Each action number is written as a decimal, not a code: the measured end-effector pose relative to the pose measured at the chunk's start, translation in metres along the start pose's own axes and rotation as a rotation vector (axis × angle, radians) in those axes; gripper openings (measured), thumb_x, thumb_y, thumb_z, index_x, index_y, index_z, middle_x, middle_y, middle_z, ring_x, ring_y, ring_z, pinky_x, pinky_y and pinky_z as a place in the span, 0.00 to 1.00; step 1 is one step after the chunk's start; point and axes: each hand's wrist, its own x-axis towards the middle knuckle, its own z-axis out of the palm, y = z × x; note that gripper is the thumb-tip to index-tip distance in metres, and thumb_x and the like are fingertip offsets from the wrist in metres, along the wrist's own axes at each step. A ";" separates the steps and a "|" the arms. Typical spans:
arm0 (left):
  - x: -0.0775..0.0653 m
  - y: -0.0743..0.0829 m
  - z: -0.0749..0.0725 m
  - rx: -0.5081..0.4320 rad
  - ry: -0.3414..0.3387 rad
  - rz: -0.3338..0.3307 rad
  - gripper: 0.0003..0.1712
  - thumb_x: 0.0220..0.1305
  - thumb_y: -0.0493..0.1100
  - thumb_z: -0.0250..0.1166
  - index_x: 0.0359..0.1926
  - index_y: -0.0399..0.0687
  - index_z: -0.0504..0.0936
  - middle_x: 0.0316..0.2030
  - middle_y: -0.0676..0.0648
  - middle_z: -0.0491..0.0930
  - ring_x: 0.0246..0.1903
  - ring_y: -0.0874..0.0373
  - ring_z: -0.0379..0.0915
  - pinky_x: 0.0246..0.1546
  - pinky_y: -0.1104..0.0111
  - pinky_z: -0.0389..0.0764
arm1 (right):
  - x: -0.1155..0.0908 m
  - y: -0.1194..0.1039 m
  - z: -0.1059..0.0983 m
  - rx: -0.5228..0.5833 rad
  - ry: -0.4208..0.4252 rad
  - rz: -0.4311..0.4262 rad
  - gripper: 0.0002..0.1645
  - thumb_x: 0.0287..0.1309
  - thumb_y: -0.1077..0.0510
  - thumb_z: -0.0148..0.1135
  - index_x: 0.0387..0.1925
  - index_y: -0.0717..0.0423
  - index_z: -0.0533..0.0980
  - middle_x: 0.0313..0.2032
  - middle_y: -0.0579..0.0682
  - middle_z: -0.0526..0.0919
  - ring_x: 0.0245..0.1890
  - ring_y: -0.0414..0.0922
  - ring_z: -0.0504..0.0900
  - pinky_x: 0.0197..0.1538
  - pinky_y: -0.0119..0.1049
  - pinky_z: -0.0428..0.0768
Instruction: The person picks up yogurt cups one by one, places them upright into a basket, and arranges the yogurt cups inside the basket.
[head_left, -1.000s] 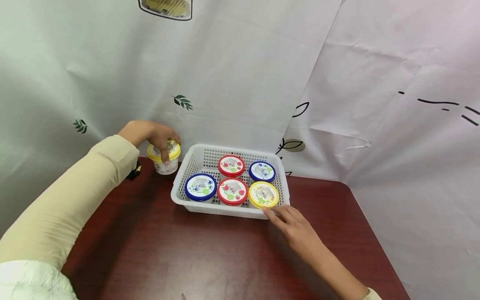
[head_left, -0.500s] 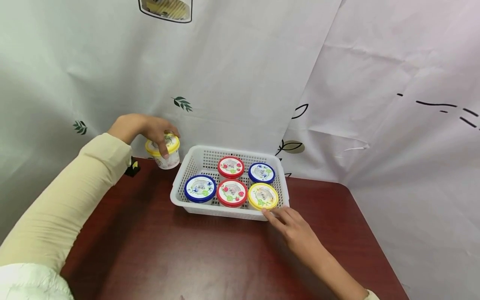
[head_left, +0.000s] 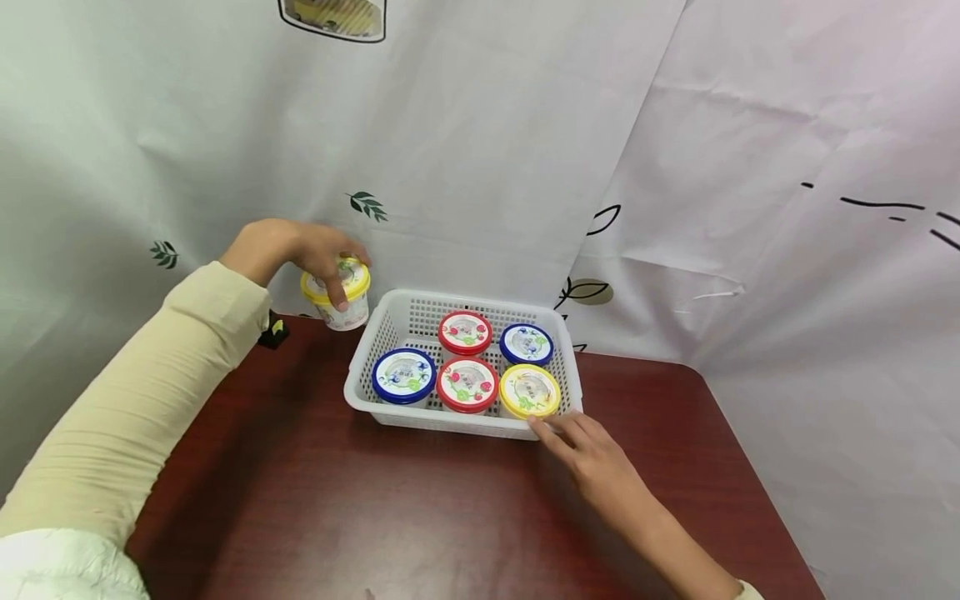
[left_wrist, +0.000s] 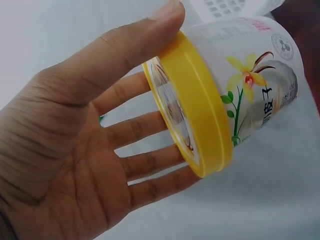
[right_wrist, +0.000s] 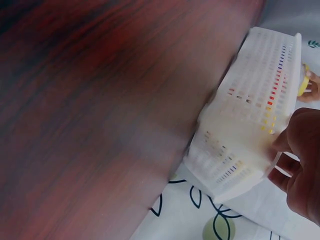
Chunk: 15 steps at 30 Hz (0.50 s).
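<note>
In the head view my left hand (head_left: 288, 248) holds a lidded tub (head_left: 351, 315) from above, at the back left beside the basket's left end. The left wrist view shows the thumb and fingers round its yellow lid (left_wrist: 202, 107); a yellow flower is printed on the white side. My right hand (head_left: 600, 467) grips the near right corner of the white plastic basket (head_left: 457, 422), thumb outside the wall (right_wrist: 240, 112) in the right wrist view. Inside stand two red-lidded tubs (head_left: 467, 385), two blue-lidded tubs (head_left: 403, 377) and one yellow-lidded tub (head_left: 529, 392).
The basket sits at the back of a dark red-brown table (head_left: 420, 517). Just behind it hangs a white printed curtain (head_left: 480, 167). A small black and yellow object (head_left: 274, 331) shows by the left sleeve. The back left spot in the basket shows bare floor (head_left: 415, 340).
My left hand has raised the yellow-lidded tub off the table and brought it slightly right, toward the basket. The right hand stays at the basket corner.
</note>
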 end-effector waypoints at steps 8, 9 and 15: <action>0.000 0.022 -0.012 0.056 0.013 -0.012 0.59 0.59 0.56 0.88 0.84 0.43 0.70 0.79 0.30 0.71 0.72 0.34 0.70 0.69 0.38 0.79 | 0.000 0.001 0.000 0.005 0.005 0.008 0.44 0.54 0.77 0.72 0.73 0.51 0.83 0.56 0.52 0.87 0.56 0.52 0.86 0.60 0.49 0.89; 0.000 0.024 -0.013 0.054 0.012 -0.011 0.59 0.59 0.56 0.88 0.84 0.44 0.70 0.79 0.30 0.71 0.71 0.34 0.71 0.69 0.38 0.80 | 0.000 0.001 0.000 0.005 0.004 0.009 0.44 0.55 0.77 0.72 0.73 0.51 0.83 0.56 0.52 0.87 0.56 0.52 0.86 0.60 0.49 0.89; 0.004 0.033 -0.013 0.046 0.011 0.020 0.58 0.60 0.57 0.87 0.85 0.46 0.70 0.78 0.33 0.73 0.70 0.37 0.72 0.69 0.41 0.80 | 0.001 0.000 0.002 0.008 0.002 0.006 0.42 0.58 0.76 0.70 0.73 0.51 0.83 0.56 0.52 0.87 0.56 0.52 0.86 0.61 0.50 0.89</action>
